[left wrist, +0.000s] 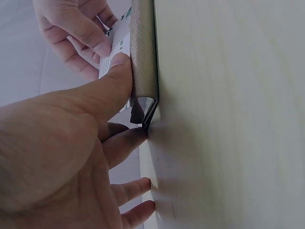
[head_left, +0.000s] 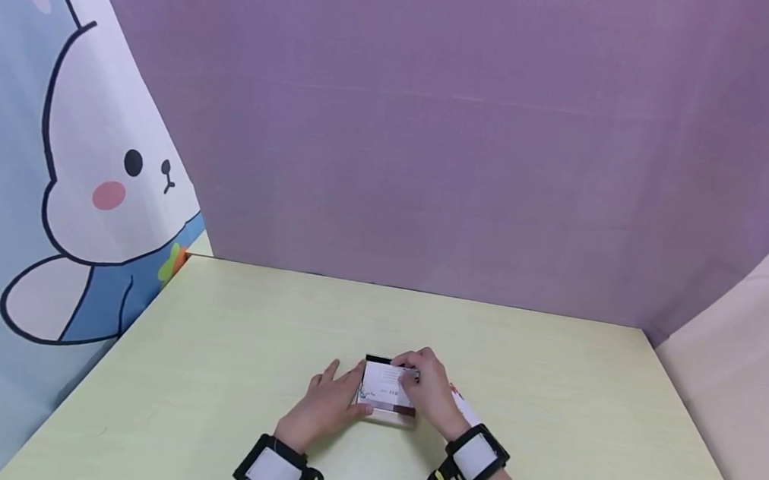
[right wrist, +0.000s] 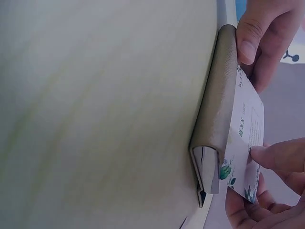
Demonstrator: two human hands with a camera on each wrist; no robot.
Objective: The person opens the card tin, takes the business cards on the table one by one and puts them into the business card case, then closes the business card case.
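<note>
A small grey leather wallet [head_left: 388, 416] lies flat on the pale green table [head_left: 231, 348], with a white card [head_left: 382, 383] printed with green leaves on top of it. My left hand [head_left: 329, 403] lies at the wallet's left side. Its thumb [left wrist: 116, 76] presses the card [left wrist: 112, 52] onto the wallet [left wrist: 143, 57], and its fingers lie straight on the table. My right hand [head_left: 431, 395] pinches the card [right wrist: 245, 138] between thumb and fingers at the right edge of the wallet [right wrist: 217, 109].
A purple backdrop [head_left: 467, 163] stands behind the table. A cartoon rabbit curtain [head_left: 82, 168] hangs on the left and a pale curtain [head_left: 744, 363] on the right. A white and red piece [head_left: 463, 408] shows under my right wrist.
</note>
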